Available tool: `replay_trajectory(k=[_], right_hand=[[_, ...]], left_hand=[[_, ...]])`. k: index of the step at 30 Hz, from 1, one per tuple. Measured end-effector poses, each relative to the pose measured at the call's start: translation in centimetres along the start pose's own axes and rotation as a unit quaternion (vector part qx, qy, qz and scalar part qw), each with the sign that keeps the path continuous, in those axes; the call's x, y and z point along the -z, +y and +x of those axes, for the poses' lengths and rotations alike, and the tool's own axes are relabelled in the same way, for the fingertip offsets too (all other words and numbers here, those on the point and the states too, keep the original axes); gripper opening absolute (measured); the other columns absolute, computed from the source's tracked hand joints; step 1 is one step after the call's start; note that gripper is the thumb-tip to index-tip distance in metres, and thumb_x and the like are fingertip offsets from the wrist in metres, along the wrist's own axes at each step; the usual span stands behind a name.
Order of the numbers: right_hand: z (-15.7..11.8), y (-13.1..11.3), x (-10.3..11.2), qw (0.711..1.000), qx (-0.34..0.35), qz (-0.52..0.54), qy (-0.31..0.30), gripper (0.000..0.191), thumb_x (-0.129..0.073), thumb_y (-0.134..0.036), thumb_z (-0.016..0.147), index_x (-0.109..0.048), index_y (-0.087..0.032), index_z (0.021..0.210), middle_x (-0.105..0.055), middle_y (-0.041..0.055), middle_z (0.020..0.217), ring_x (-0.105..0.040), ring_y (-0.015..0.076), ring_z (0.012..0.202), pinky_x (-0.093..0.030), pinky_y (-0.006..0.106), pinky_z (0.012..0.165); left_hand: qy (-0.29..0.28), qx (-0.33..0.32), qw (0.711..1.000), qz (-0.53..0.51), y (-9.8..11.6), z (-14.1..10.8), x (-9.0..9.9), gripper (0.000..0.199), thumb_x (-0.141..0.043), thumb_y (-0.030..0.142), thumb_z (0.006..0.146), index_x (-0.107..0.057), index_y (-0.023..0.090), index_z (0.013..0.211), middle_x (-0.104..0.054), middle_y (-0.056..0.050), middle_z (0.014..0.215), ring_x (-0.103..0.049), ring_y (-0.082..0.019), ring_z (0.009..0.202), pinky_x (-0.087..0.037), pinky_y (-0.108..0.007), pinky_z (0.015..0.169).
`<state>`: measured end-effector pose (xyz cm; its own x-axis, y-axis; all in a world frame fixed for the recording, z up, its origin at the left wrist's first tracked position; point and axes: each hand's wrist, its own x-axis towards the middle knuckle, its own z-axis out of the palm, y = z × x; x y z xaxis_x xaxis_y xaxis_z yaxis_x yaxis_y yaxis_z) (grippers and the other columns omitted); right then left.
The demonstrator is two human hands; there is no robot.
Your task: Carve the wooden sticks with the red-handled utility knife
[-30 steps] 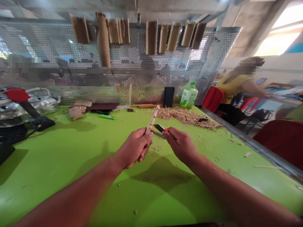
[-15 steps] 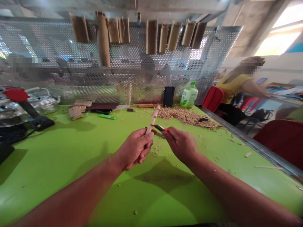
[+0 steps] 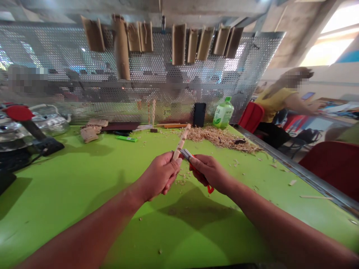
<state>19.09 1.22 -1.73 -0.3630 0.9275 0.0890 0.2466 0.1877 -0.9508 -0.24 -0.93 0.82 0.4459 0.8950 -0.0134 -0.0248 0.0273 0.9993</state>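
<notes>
Fingers of the left hand (image 3: 162,173) are wrapped round the lower end of a slim, pale, notched wooden stick (image 3: 183,140), a closed grip that leaves the upper length bare. Held above a bright green, smooth-topped desk (image 3: 84,179), the stick tilts up and away, leaning to the right. Against it, just above the left thumb, comes the flat grey metal front of a red-handled cutting knife (image 3: 187,153); whether the edge actually touches the wood cannot be told. The right hand (image 3: 211,171) has its grip shut round the red handle, thumb laid along the top, a red loop showing below the palm.

Beyond the hands, a heap of curled, light-brown wood shavings (image 3: 215,136) lies near the back of the desk, with loose chips scattered nearer. Behind the heap stand a black, flat, rectangular object (image 3: 199,115) and a clear plastic bottle with a green cap (image 3: 223,114). A small, bright green, oblong case (image 3: 126,138) lies farther left.
</notes>
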Motion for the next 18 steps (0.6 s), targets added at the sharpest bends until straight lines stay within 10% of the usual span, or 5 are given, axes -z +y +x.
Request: replay_trajectory(k=[9,12,18], right_hand=[[-0.08,0.07,0.22,0.992,0.067,-0.075,0.078,0.044,-0.043,-0.058,0.091,-0.046,-0.021,0.067,-0.043,-0.0051,0.049,-0.036,0.0086,0.04,-0.027,0.022,0.04],[-0.46,-0.15,0.31,0.936,0.156,-0.247,0.196,0.04,-0.046,-0.05,0.093,-0.047,-0.021,0.066,-0.043,-0.0036,0.052,-0.038,0.0094,0.046,-0.026,0.024,0.046],[-0.6,-0.53,0.21,0.871,0.205,-0.392,0.211,0.04,-0.041,-0.046,0.097,-0.058,-0.019,0.072,-0.05,-0.0007,0.054,-0.04,0.0107,0.048,-0.023,0.025,0.049]], left_hand=[[0.01,-0.009,1.0,-0.001,0.19,0.06,0.02,0.025,-0.053,0.042,0.09,-0.051,0.019,0.099,-0.041,0.01,0.055,-0.029,-0.002,0.032,-0.028,-0.014,0.028],[0.028,0.002,0.999,-0.019,-0.06,0.25,0.07,0.027,-0.053,0.041,0.09,-0.052,0.019,0.104,-0.043,0.009,0.058,-0.029,-0.002,0.031,-0.026,-0.015,0.027],[0.026,0.001,0.999,-0.022,-0.15,0.2,-0.09,0.028,-0.053,0.042,0.09,-0.052,0.019,0.106,-0.04,0.01,0.056,-0.029,-0.002,0.031,-0.026,-0.015,0.027]])
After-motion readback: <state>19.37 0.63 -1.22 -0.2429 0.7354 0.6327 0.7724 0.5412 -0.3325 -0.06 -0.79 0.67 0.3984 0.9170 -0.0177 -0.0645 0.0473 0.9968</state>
